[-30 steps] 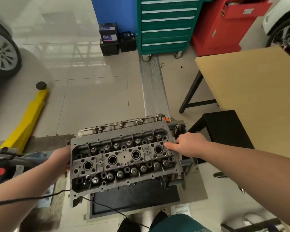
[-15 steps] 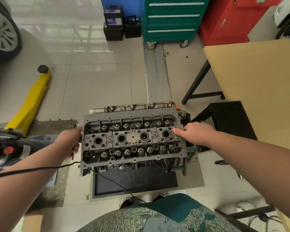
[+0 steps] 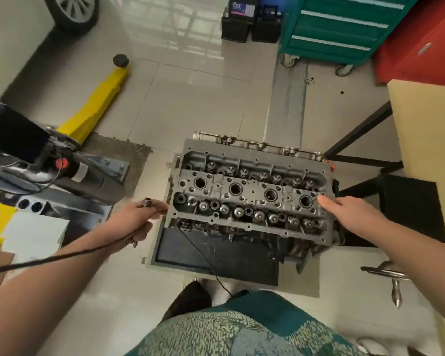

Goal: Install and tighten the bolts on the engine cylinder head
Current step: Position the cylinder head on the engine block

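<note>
Left hand [image 3: 136, 217] at 9 o'clock gripped a bolt [image 3: 147, 202] just beside the cylinder head [image 3: 249, 194], likely ready to seat it. Right hand [image 3: 350, 211] at 3 o'clock rested relaxed fingers [image 3: 326, 201] on its edge, probably steadying. Head sat centre over a floor tray [image 3: 216, 255].

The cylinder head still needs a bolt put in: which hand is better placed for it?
Left, probably. The left hand holds what looks like a bolt beside the cylinder head; the right hand rests on it with nothing visibly held.
</note>
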The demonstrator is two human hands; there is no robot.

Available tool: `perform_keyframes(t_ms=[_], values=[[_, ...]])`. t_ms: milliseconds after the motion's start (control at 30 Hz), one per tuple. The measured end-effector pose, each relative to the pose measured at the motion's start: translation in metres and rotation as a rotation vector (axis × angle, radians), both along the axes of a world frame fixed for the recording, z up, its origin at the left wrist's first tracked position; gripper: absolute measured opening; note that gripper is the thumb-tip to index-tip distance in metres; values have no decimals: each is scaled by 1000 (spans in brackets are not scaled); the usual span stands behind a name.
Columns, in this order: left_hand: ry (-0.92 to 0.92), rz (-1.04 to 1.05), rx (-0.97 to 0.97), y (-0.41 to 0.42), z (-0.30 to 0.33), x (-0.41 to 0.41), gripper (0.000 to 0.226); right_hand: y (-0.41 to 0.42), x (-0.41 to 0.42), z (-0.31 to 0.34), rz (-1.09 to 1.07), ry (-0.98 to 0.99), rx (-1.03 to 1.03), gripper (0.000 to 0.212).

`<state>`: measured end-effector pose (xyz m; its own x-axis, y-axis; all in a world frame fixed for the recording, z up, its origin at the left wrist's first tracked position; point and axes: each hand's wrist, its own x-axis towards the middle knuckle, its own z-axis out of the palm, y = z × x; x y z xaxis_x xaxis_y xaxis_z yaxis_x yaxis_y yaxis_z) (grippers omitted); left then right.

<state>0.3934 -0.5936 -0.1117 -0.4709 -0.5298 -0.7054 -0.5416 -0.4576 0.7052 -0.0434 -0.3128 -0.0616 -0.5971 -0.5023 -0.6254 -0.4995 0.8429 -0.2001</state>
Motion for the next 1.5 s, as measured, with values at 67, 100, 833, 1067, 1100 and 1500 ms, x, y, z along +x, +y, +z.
perform_keyframes(t_ms=[67,100,833,1067,1100,1500], values=[[45,-30,64,1,-10,9,23,2,1,-1,-32,-17,-41,80],[72,-38,102,2,-14,12,18,2,2,-1,-46,-30,-56,78],[125,-619,48,63,147,-79,34,-23,124,136,51,-222,-543,31],[254,-587,-27,122,172,-201,8,-22,119,142,-161,-131,-627,23],[297,-546,52,124,171,-206,15,-19,111,143,-203,-120,-654,14],[162,444,-360,40,128,-188,26,6,31,111,-220,280,-780,20]])
